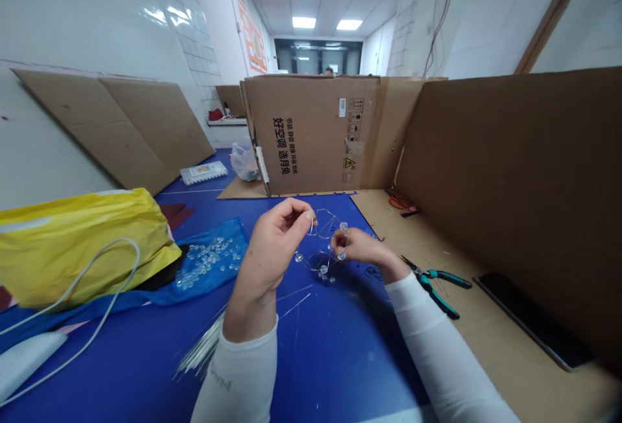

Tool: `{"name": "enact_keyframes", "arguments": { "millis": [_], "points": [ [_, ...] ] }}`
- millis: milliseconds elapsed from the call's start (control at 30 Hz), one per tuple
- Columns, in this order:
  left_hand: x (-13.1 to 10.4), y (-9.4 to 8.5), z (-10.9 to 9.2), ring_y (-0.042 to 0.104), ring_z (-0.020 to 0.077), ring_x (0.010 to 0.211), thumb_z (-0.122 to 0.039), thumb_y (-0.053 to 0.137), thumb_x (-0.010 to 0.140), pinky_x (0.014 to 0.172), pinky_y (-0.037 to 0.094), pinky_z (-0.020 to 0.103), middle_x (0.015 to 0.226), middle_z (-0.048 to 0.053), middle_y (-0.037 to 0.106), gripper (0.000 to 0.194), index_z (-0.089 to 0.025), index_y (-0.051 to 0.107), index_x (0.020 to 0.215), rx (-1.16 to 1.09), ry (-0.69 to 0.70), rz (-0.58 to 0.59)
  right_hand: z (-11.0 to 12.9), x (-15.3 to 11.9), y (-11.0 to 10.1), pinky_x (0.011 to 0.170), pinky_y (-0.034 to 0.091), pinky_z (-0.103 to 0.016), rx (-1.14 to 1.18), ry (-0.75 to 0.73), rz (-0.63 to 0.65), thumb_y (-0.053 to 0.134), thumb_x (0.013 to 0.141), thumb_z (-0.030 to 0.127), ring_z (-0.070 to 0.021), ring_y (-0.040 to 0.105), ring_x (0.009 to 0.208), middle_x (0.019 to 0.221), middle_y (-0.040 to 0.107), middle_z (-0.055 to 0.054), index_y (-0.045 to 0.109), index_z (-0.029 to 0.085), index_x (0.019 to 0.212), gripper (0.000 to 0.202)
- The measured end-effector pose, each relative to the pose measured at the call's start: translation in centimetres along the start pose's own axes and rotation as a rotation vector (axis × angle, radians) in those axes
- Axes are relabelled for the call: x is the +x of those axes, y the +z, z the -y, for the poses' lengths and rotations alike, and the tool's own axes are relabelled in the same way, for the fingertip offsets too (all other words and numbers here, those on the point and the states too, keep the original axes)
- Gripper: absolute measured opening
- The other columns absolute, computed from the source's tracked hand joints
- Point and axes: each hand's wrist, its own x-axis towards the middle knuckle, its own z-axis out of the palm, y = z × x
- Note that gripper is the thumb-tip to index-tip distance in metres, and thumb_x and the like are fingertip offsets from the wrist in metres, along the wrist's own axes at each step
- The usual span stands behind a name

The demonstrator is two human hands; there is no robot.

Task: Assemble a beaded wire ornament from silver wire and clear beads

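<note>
Above the blue table (340, 352), my left hand (278, 241) pinches a thin silver wire at its fingertips. The wire belongs to a looped frame (311, 266) with clear round beads (323, 269) on it, hanging between my two hands. My right hand (357, 245) is closed on the right side of the same beaded frame, next to two beads; its fingertips are partly hidden. Loose clear beads (208, 258) lie on a blue cloth at the left. A bundle of straight wires (204, 348) rests beside my left forearm.
Green-handled pliers (435, 284) and a black phone (532, 319) lie on cardboard at the right, red-handled scissors (402, 203) farther back. Cardboard walls (315, 135) stand behind. A yellow bag (87, 241), a white cable (109, 306) and a plastic box (204, 172) are left.
</note>
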Motion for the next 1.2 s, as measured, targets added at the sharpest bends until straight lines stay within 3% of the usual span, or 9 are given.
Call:
{"name": "enact_keyframes", "arguments": {
  "millis": [100,167,300,633,1200],
  "points": [
    [0.1,0.1,0.0,0.058,0.0147,0.075,-0.028,0.066,0.085,0.073,0.046,0.028,0.077,0.0,0.065,0.011,-0.019,0.065,0.078,-0.007,-0.022,0.013,-0.7,-0.3,-3.0,0.053,0.046,-0.027,0.392,0.003,-0.245,0.056,0.083,0.047,-0.0138,0.055,0.057,0.066,0.061,-0.002,0.054,0.021,0.077,0.026],
    [0.1,0.2,0.0,0.058,0.015,0.074,-0.028,0.066,0.084,0.072,0.045,0.028,0.077,0.001,0.065,0.011,-0.019,0.065,0.078,0.001,-0.034,0.021,-0.8,-0.6,-4.3,0.054,0.048,-0.027,0.607,-0.014,-0.382,0.059,0.081,0.054,-0.0141,0.056,0.06,0.068,0.059,-0.003,0.053,0.022,0.078,0.033],
    [0.1,0.4,0.0,0.058,0.015,0.072,-0.029,0.066,0.084,0.069,0.045,0.027,0.076,0.001,0.066,0.011,-0.019,0.066,0.078,0.008,-0.042,0.035,-0.5,-1.4,-5.7,0.057,0.05,-0.025,0.91,-0.021,-0.522,0.076,0.069,0.049,-0.0135,0.056,0.063,0.068,0.058,-0.001,0.055,0.023,0.077,0.035],
    [0.2,0.7,0.0,0.058,0.015,0.071,-0.031,0.067,0.082,0.068,0.045,0.027,0.075,0.001,0.066,0.014,-0.019,0.066,0.077,0.033,-0.055,0.049,0.3,-2.1,-6.2,0.053,0.051,-0.02,1.195,0.013,-0.54,0.085,0.065,0.03,-0.0109,0.057,0.062,0.069,0.061,0.0,0.063,0.02,0.074,0.026],
    [0.2,0.7,0.1,0.058,0.0149,0.071,-0.031,0.066,0.083,0.069,0.044,0.028,0.074,0.001,0.065,0.013,-0.019,0.065,0.076,0.043,-0.057,0.055,0.5,-1.7,-5.4,0.052,0.05,-0.02,1.146,0.008,-0.533,0.083,0.067,0.031,-0.0099,0.059,0.06,0.069,0.063,0.001,0.062,0.02,0.074,0.025]
  ]
}}
